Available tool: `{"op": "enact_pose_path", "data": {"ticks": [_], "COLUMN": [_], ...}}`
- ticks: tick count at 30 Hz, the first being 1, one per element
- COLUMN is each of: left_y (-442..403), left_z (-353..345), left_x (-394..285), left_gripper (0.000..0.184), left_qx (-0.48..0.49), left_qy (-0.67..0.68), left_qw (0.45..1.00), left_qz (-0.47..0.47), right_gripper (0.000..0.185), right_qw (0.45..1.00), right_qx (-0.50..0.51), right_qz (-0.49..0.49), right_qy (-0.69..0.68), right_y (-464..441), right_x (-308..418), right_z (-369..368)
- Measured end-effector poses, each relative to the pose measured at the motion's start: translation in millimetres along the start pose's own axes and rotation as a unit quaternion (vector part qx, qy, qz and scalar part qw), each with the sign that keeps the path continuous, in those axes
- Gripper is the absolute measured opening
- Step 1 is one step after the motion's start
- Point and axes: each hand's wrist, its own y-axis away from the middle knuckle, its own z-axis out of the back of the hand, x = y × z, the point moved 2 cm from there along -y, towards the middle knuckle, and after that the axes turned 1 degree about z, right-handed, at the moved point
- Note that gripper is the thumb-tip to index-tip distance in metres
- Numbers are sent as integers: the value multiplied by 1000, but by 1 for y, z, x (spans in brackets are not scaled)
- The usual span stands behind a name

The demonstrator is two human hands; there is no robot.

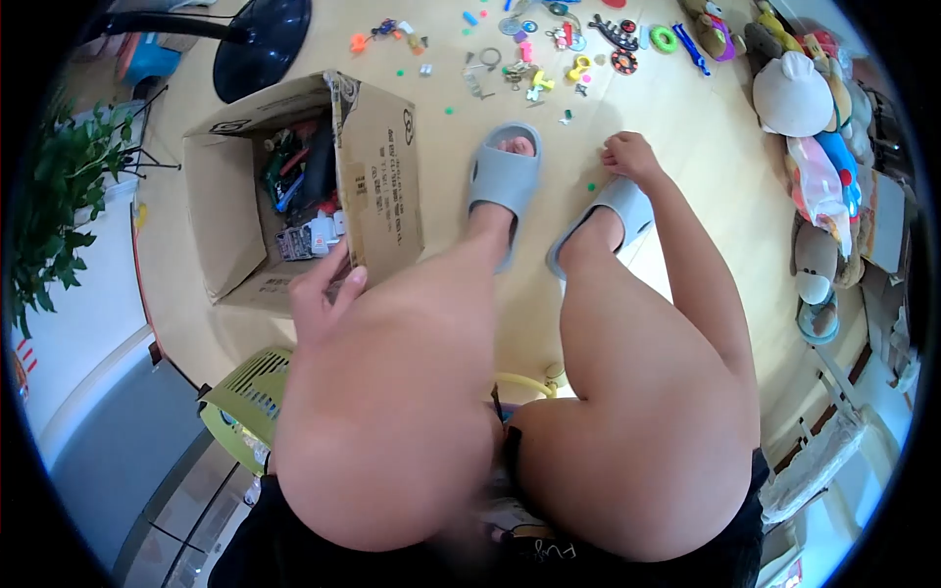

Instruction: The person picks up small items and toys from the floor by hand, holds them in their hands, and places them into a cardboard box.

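Observation:
An open cardboard box (383,186) stands on the wooden floor at the left, with tools and other small things inside. My left hand (325,294) is at the box's near edge, thumb and fingers apart around the rim of the cardboard. My right hand (630,157) is just above the toe of the right grey slipper (627,206), its fingers curled together. What those fingers hold, if anything, is too small to tell. Beyond my feet lie several small toys and trinkets, among them a yellow piece (579,68) and a green ring (664,39).
A black round stand base (261,49) is behind the box. A green plastic basket (252,392) sits by my left leg. Plush toys (792,93) line the right side. A leafy plant (59,225) is at the far left.

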Motion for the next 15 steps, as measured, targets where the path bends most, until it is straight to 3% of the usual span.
{"op": "enact_pose_path", "data": {"ticks": [2,4,6,7,10,12,15], "left_y": [0,-1,-2,-7,-38,-67,-119], "left_z": [5,5,10,-1,-1,-14,-58], "left_x": [0,-13,-10,-6,-36,-66,-122], "left_gripper": [40,32,29,26,26,24,28], "left_qx": [35,41,23,-85,-155,-112,62], "left_qy": [0,16,-28,91,39,36,-53], "left_qw": [999,997,996,992,981,972,969], "left_qz": [13,68,79,19,-113,-202,-232], "right_gripper": [18,19,18,19,22,25,32], "right_qw": [973,909,920,925,911,888,844], "right_qx": [-24,-12,-5,-7,-34,-57,-86], "right_qz": [97,200,172,159,168,203,254], "right_qy": [210,366,352,346,374,408,464], "right_y": [17,21,24,28,45,57,60], "right_x": [28,29,26,24,26,22,14], "right_z": [-4,-8,-12,-14,-21,-28,-37]}}
